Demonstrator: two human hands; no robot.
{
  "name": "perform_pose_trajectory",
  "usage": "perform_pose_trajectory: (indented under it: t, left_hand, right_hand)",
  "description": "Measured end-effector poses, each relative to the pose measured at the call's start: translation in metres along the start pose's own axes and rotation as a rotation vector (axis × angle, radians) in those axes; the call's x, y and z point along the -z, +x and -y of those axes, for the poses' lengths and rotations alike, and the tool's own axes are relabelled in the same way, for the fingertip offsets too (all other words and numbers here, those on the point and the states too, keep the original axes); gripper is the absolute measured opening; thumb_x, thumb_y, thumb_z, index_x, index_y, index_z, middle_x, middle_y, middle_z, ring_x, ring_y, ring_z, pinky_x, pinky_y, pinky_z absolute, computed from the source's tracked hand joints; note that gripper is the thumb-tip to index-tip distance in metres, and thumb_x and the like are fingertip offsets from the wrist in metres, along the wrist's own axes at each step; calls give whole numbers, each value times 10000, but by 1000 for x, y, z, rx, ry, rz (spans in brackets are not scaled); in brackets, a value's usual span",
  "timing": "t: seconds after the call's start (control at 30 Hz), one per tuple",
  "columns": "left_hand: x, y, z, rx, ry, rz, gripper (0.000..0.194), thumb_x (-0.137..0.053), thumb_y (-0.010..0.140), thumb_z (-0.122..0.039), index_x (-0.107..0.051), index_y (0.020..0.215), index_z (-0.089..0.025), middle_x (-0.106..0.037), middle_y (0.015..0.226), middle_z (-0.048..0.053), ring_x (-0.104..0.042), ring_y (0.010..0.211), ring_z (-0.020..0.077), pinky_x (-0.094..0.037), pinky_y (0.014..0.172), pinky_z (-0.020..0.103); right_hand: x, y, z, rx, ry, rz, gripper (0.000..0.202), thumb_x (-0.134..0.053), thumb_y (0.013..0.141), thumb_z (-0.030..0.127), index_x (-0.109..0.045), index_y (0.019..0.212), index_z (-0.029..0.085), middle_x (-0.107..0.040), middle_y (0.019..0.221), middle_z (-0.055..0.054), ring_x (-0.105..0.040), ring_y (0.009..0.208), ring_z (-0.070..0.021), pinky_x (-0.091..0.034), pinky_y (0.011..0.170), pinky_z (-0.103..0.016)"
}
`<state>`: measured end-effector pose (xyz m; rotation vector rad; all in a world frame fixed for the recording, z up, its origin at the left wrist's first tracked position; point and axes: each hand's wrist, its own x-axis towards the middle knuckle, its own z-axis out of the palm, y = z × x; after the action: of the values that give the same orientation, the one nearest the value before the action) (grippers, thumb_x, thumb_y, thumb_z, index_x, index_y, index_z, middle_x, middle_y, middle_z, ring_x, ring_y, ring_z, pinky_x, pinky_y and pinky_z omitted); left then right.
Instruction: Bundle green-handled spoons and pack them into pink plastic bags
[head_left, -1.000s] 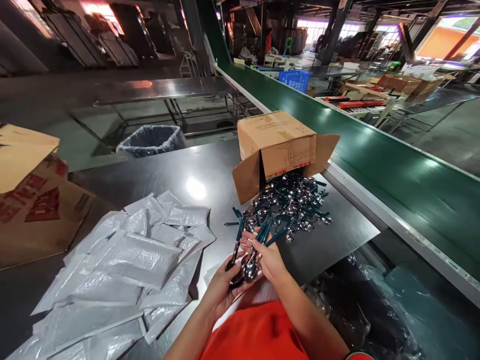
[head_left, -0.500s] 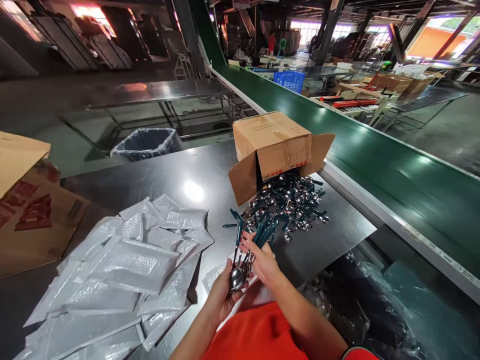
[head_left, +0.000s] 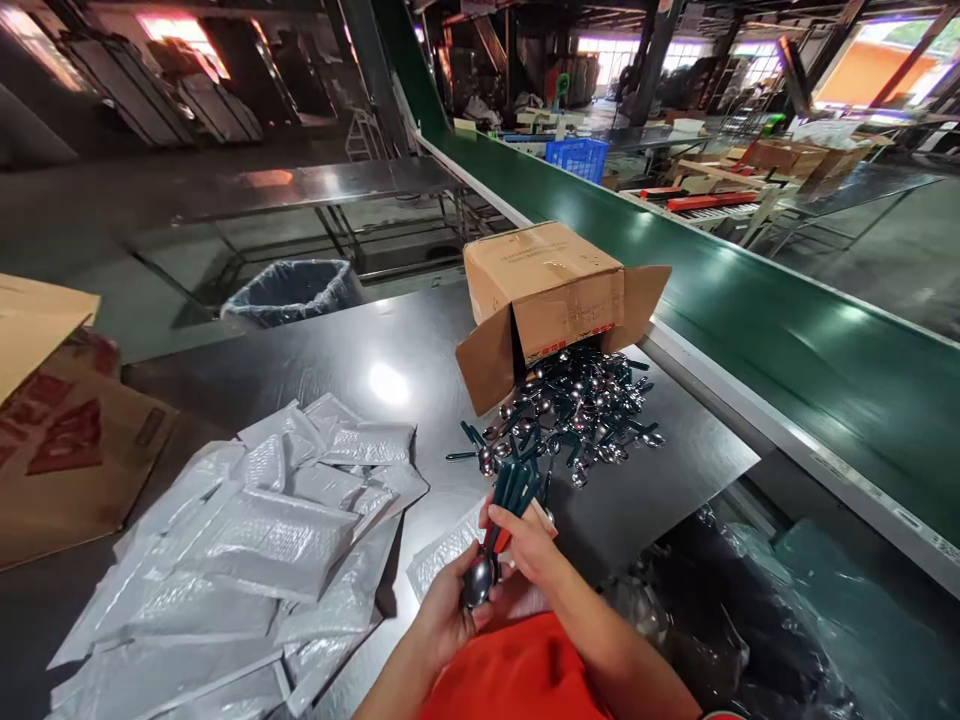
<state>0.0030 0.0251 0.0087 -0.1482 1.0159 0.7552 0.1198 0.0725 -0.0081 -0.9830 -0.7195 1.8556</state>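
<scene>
Both hands hold one bunch of spoons (head_left: 501, 520) with teal handles and shiny bowls, close to my body. My left hand (head_left: 450, 610) cups the bowls from below. My right hand (head_left: 529, 545) wraps the handles, which fan upward. Just beyond lies a heap of the same spoons (head_left: 577, 410), spilling from a cardboard box (head_left: 544, 285) tipped on its side. A white bubble mailer (head_left: 442, 555) lies under my hands on the dark steel table (head_left: 360, 350).
A pile of white bubble mailers (head_left: 247, 540) covers the table's left. A flattened carton (head_left: 52, 440) lies at far left. A lined bin (head_left: 292, 285) stands behind the table. A green conveyor belt (head_left: 750, 310) runs along the right. Plastic bags (head_left: 757, 620) sit below right.
The spoons were spread loosely between my hands and are now gathered into a tight bunch. Both hands have drawn back toward my body, away from the heap.
</scene>
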Motion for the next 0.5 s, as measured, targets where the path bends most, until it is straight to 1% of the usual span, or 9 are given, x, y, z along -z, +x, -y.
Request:
perform_pose_trajectory:
  t: [0.03, 0.1, 0.2, 0.23, 0.3, 0.37, 0.4, 0.43, 0.5]
  left_hand:
    - [2, 2, 0, -1, 1, -31, 383, -376, 1003, -337, -601, 813, -93, -641, 614, 75, -524, 397, 92, -282, 305, 140]
    - [6, 6, 2, 29, 37, -53, 404, -390, 999, -377, -605, 804, -96, -628, 585, 64, -544, 391, 104, -308, 310, 148]
    - [10, 13, 4, 60, 107, -28, 500, -361, 987, -501, -609, 785, -118, -592, 520, 45, -505, 335, 108, -241, 282, 156]
    - [12, 15, 5, 42, 99, -18, 519, -357, 982, -527, -602, 759, -127, -562, 490, 27, -457, 307, 91, -198, 277, 151]
    - [17, 19, 4, 0, 39, -10, 525, -410, 958, -561, -577, 699, -136, -491, 445, -15, -358, 284, 50, -138, 286, 141]
    - [24, 22, -1, -48, -21, -14, 513, -533, 894, -599, -547, 656, -144, -454, 439, -40, -329, 306, 33, -127, 302, 133]
    - [29, 23, -4, -68, -36, -33, 510, -604, 844, -617, -540, 654, -148, -465, 456, -43, -346, 327, 31, -139, 311, 127]
    - [35, 23, -8, -85, -39, -53, 509, -674, 785, -628, -544, 669, -150, -496, 487, -40, -375, 351, 32, -167, 324, 121]
    - [47, 24, -15, -121, -21, -83, 528, -774, 670, -639, -568, 732, -157, -558, 567, -34, -421, 397, 36, -232, 351, 120]
  right_hand:
    - [1, 1, -4, 9, -22, -17, 402, -797, 645, 511, -614, 820, 200, -586, 703, 14, -491, 596, -114, -347, 472, -213]
    - [3, 3, -12, -4, -111, -18, 449, -802, 636, 571, -596, 784, 201, -552, 666, 29, -448, 543, -103, -337, 452, -223]
    - [3, 9, -22, -55, -322, 67, 530, -694, 700, 703, -603, 840, 201, -516, 607, 46, -382, 444, -91, -303, 399, -230]
    - [5, 15, -23, -42, -393, 90, 553, -653, 726, 728, -615, 874, 197, -538, 620, 39, -403, 445, -97, -334, 409, -235]
    - [12, 33, -18, 52, -568, 63, 572, -535, 828, 727, -638, 999, 191, -630, 727, -6, -522, 530, -131, -444, 498, -257]
    - [29, 60, -5, 171, -802, -46, 531, -364, 963, 626, -599, 1178, 201, -694, 926, -58, -635, 724, -174, -524, 660, -298]
    - [40, 75, 3, 198, -903, -93, 483, -312, 1006, 543, -565, 1244, 207, -696, 1013, -77, -655, 820, -188, -534, 731, -320]
    - [52, 91, 10, 204, -993, -130, 419, -315, 1024, 454, -553, 1268, 210, -682, 1088, -91, -654, 908, -200, -528, 798, -337]
    - [77, 119, 21, 184, -1205, -169, 295, -405, 995, 265, -619, 1183, 186, -643, 1189, -129, -604, 1078, -238, -476, 931, -375]
